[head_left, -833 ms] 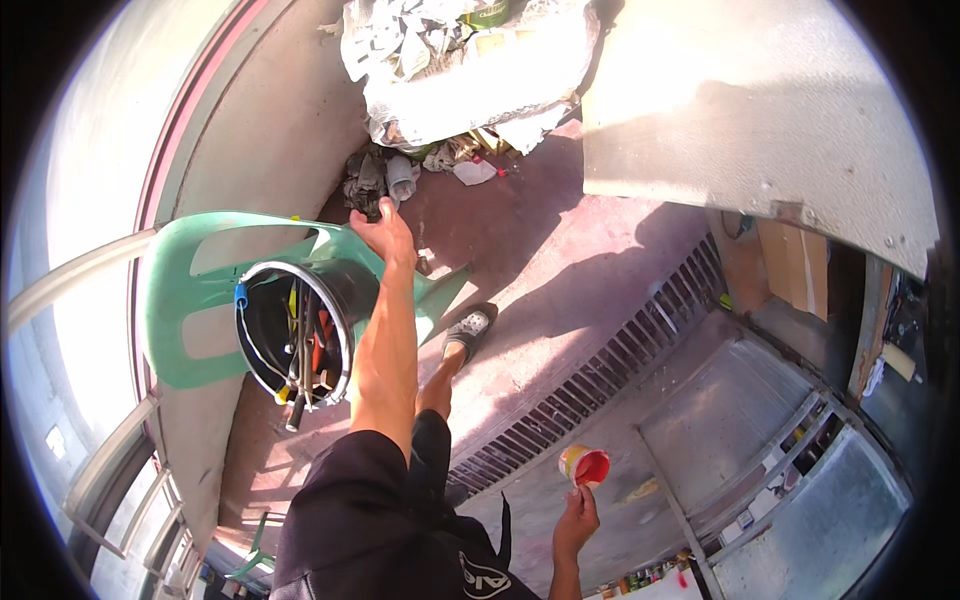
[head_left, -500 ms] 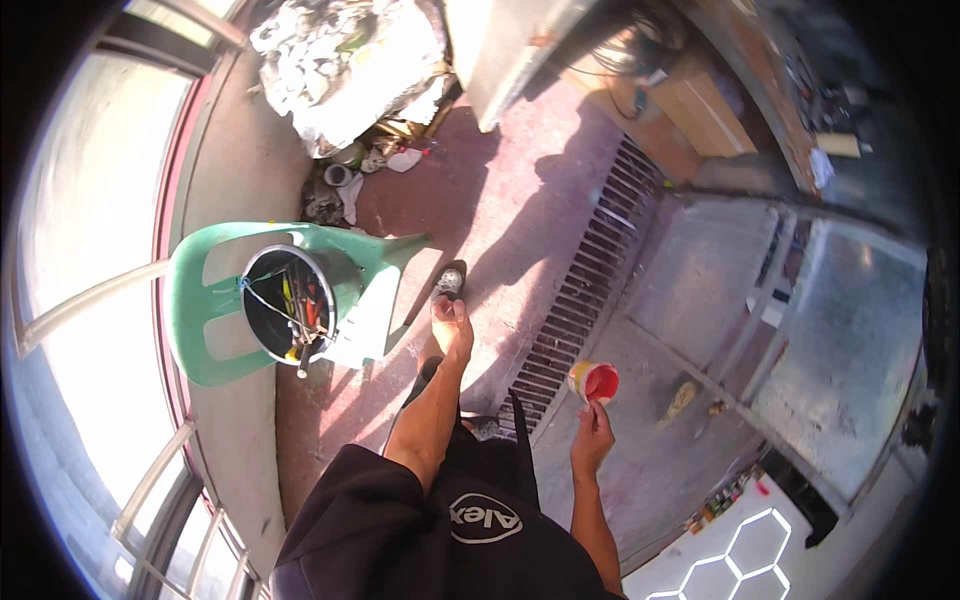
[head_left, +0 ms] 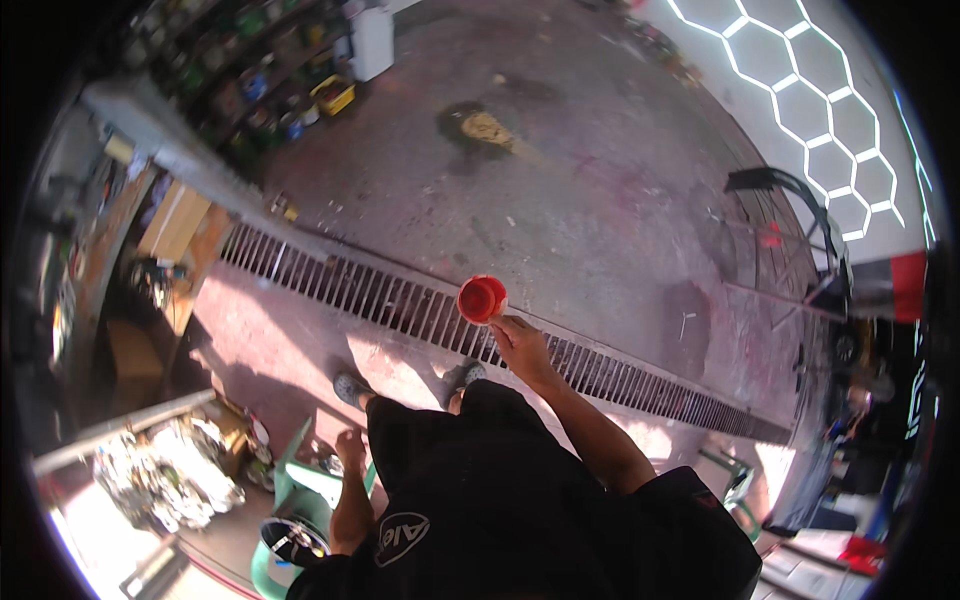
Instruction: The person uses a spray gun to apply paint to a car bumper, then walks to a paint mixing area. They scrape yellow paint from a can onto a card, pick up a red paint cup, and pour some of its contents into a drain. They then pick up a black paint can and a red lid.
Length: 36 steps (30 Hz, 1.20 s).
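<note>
In my right hand (head_left: 520, 345) is a small can (head_left: 482, 300) with a red inside, held out at its rim over the floor grate. The fingers close on its near edge. What lies at the bottom of the can is hard to make out, though it looks red. My left hand (head_left: 350, 450) hangs low by my left leg, near the green plastic chair (head_left: 318, 478). Its fingers are small and blurred, and I see nothing in it. A black bucket (head_left: 290, 540) with tools inside rests on the chair.
A long metal floor grate (head_left: 420, 312) crosses just ahead of my feet. Beyond it a tan patch (head_left: 487, 128) marks the grey floor. Shelves of cans and a yellow bin (head_left: 333, 95) stand far left; a metal stand (head_left: 780, 240) is at right. Crumpled covering (head_left: 165, 475) lies at lower left.
I have turned to the right, so the chair and bucket now sit at lower left and the grate lies ahead. The can is still in my right hand, now in front of me.
</note>
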Each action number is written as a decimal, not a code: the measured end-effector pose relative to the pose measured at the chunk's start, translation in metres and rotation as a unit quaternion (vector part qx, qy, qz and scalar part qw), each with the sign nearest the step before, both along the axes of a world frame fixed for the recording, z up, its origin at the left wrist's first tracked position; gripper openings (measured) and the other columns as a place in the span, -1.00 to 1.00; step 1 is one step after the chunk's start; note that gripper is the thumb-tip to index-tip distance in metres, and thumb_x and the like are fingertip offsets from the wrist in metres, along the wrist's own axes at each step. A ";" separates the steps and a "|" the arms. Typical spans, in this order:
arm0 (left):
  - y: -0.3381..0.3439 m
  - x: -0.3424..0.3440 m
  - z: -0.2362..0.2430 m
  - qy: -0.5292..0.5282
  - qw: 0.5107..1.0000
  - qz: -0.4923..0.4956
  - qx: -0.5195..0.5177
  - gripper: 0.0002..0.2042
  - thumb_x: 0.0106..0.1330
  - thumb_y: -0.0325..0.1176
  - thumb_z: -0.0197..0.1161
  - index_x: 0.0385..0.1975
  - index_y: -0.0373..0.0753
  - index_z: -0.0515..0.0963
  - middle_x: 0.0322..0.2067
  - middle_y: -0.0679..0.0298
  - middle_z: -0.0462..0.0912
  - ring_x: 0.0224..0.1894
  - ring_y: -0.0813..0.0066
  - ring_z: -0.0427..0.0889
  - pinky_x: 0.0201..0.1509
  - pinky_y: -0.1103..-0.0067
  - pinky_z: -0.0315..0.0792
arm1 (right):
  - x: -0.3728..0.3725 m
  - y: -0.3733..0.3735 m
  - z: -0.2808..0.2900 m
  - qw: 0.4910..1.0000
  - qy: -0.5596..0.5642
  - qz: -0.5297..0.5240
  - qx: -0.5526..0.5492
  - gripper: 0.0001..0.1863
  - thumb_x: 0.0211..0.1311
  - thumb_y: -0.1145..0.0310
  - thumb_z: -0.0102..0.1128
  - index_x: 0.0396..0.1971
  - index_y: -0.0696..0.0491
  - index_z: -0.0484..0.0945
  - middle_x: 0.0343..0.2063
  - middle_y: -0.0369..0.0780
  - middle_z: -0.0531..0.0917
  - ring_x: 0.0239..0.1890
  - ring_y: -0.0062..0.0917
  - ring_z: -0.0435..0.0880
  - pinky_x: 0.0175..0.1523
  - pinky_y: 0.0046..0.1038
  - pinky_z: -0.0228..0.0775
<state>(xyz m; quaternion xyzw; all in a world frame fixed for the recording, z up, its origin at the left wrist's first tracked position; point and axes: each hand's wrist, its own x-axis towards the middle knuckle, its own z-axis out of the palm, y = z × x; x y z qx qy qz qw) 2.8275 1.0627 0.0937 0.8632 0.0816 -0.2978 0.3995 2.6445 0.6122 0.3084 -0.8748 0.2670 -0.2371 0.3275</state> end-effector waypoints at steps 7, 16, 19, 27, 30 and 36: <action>-0.138 -0.019 0.047 0.103 0.977 -0.183 0.041 -0.60 0.49 -0.10 0.36 -0.05 -0.41 0.70 -0.27 0.10 0.80 -0.29 0.27 0.79 -0.19 0.35 0.65 | -0.207 -0.104 -0.041 0.940 0.014 -0.323 0.110 -0.80 0.49 0.37 0.38 -0.01 0.12 0.79 -0.19 0.02 0.83 -0.18 -0.12 0.86 -0.13 -0.17 0.67; -0.413 -0.011 0.012 0.056 0.921 -0.386 -0.015 -0.67 0.48 -0.13 0.41 -0.21 -0.36 0.74 -0.38 0.15 0.76 -0.34 0.26 0.79 -0.29 0.32 0.65 | -0.328 -0.232 -0.091 0.813 0.087 -0.541 0.196 -0.73 0.53 0.23 0.36 -0.04 0.12 0.82 -0.40 -0.05 0.83 -0.36 -0.30 0.84 -0.17 -0.25 0.65; -0.550 0.013 0.011 0.172 0.924 -0.339 0.049 -0.72 0.52 -0.18 0.31 -0.38 -0.25 0.62 -0.50 0.23 0.62 -0.44 0.34 0.61 -0.26 0.28 0.57 | -0.364 -0.277 -0.113 0.775 0.102 -0.587 0.211 -0.70 0.51 0.22 0.36 -0.03 0.14 0.81 -0.41 -0.07 0.83 -0.35 -0.32 0.86 -0.17 -0.26 0.67; -0.984 0.095 0.046 0.087 0.930 -0.349 0.074 -0.74 0.40 -0.21 0.39 -0.27 -0.34 0.67 -0.50 0.18 0.66 -0.49 0.32 0.67 -0.36 0.30 0.59 | -0.400 -0.427 -0.085 0.611 0.126 -0.721 0.302 -0.67 0.43 0.17 0.34 -0.09 0.13 0.84 -0.46 -0.03 0.83 -0.33 -0.17 0.87 -0.10 -0.13 0.69; -1.200 0.085 0.059 0.045 0.891 -0.451 -0.010 -0.74 0.38 -0.24 0.41 -0.20 -0.34 0.68 -0.35 0.16 0.72 -0.39 0.37 0.69 -0.30 0.35 0.57 | -0.398 -0.503 -0.068 0.584 0.131 -0.738 0.310 -0.68 0.44 0.19 0.34 -0.11 0.15 0.84 -0.39 0.02 0.84 -0.27 -0.11 0.88 -0.07 -0.12 0.69; -1.540 -0.006 0.110 -0.039 0.844 -0.516 -0.140 -0.59 0.46 -0.14 0.42 0.14 -0.30 0.66 -0.06 0.13 0.77 -0.04 0.30 0.74 0.06 0.36 0.60 | -0.398 -0.710 -0.107 0.589 0.109 -0.736 0.315 -0.68 0.39 0.20 0.40 -0.10 0.16 0.84 -0.35 0.05 0.85 -0.27 -0.09 0.89 -0.10 -0.12 0.69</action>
